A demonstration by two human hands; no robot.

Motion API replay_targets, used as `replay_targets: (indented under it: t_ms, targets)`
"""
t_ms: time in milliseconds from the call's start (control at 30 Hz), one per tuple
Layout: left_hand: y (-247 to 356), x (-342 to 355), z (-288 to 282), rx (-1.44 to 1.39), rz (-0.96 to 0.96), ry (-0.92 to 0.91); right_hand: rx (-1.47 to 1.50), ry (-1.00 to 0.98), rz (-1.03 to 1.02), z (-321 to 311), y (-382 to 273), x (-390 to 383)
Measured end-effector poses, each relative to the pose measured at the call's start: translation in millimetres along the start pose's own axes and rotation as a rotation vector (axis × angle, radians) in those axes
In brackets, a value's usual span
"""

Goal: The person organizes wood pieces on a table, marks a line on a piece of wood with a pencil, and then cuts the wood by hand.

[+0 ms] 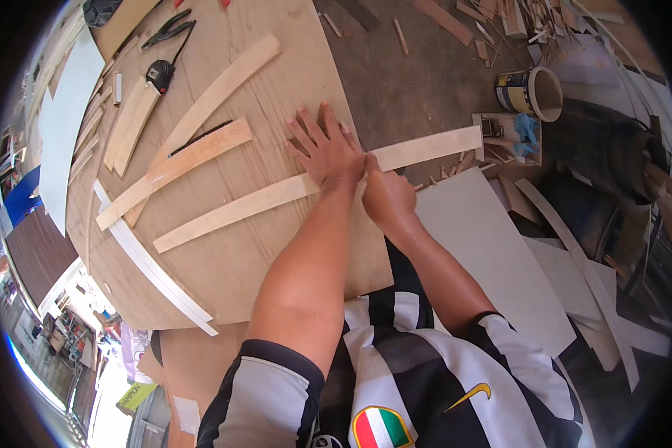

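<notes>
A long, pale wooden strip (239,211) slants across the middle of the frame. Its lower-left end lies on the plywood-topped bench (239,272), and its upper-right end juts past the edge. The left hand (331,155) presses down on it near that edge, palm lowered and fingers spread, grasping nothing. Just beside it, the right hand (387,197) is clenched with the knuckles outward, close over the strip at the bench's edge; whether anything is inside that fist cannot be told.

To the left of the strip, a darker wooden slat (175,172) crosses over a wide, light slat (210,107), with a thin black pencil-like stick (200,140) along its upper edge. A white strip (148,261) runs toward the lower left of the bench. In the upper left of the frame lie a black tape measure (159,75) and dark-handled pliers (164,33), near some short wooden pieces (131,123).

At the upper right, a tipped bucket (515,91) rests near wood scraps (511,19). Below it, at the right, is a large pale board (481,246).
</notes>
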State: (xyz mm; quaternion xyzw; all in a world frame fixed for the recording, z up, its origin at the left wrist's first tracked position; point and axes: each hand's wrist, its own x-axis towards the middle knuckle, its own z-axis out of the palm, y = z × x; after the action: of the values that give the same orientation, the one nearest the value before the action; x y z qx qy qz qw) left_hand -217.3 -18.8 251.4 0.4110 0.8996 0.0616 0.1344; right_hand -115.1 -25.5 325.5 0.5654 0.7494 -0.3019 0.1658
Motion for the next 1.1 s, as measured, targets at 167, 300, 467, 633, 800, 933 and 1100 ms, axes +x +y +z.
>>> replay_targets:
  t_ms: [167,300,467,633,800,933,1100]
  targets:
    - [-5,-5,-1,0.016,-0.003,0.011,-0.06,-0.182,-0.016,-23,-11,-10]
    - [-5,-6,-3,-0.001,-0.013,-0.039,-0.041,-0.105,-0.046,-27,-11,-5]
    - [-2,-4,-1,-0.011,-0.007,0.015,-0.07,-0.138,0.015,-24,-11,-1]
    - [-5,-2,-6,0.001,-0.024,-0.055,-0.069,-0.151,-0.065,-38,-12,-15]
    - [0,2,-10,-0.013,-0.018,-0.103,-0.071,-0.084,-0.079,-24,-13,7]
    - [-4,0,-9,-0.019,-0.031,-0.094,-0.166,-0.284,-0.002,-43,-17,-30]
    - [-4,1,-3,-0.037,-0.022,-0.084,-0.094,-0.141,-0.079,-25,-6,3]
